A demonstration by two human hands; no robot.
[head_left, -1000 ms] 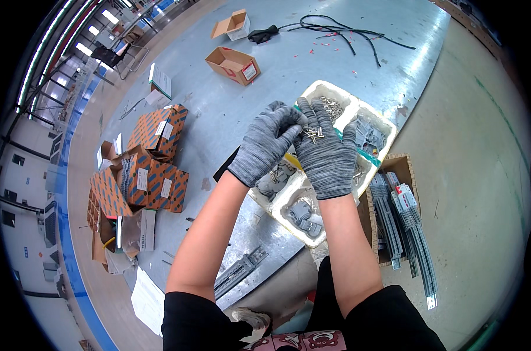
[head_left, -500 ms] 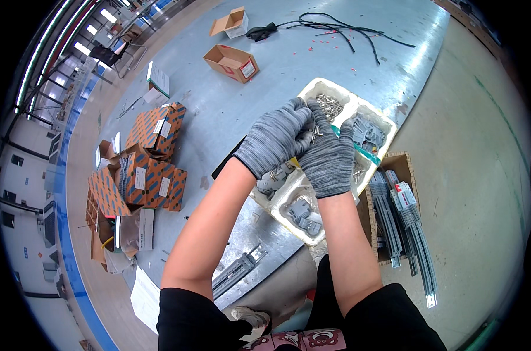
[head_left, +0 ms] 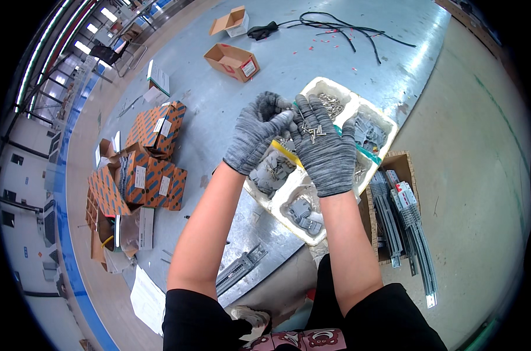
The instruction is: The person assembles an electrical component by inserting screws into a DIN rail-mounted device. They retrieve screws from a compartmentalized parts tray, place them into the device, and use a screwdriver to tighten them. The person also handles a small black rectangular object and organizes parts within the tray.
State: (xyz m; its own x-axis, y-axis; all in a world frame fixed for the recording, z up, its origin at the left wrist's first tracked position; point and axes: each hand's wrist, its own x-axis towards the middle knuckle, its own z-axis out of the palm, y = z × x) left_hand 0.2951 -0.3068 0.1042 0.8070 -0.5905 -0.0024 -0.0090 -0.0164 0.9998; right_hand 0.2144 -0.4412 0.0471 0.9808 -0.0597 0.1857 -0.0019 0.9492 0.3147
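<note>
My right hand [head_left: 326, 155], in a grey knitted glove, is palm up above the white foam tray [head_left: 286, 221]. Small silvery metal screws [head_left: 313, 133] lie loose across its palm and fingers. Just left of it, my left hand [head_left: 258, 130], gloved alike, has thumb and fingers curled together in a pinch; anything between them is too small to make out. Beyond the right fingertips, one tray compartment holds a heap of similar screws [head_left: 331, 107]. Grey plastic parts fill other compartments, among them grey clips [head_left: 368, 131] at the right and grey pieces [head_left: 305, 216] at the near end.
An open brown carton [head_left: 233, 61] and a black cable [head_left: 335, 26] lie farther back on the blue-grey table. Orange patterned boxes [head_left: 157, 131] are stacked at the left. A slotted metal rail [head_left: 240, 269] rests near the front edge. Right of the tray, a cardboard box [head_left: 403, 164] holds rails with components.
My left hand has drawn back left from the right palm, its fingers curling. The right palm has opened out, showing more of the screws on it.
</note>
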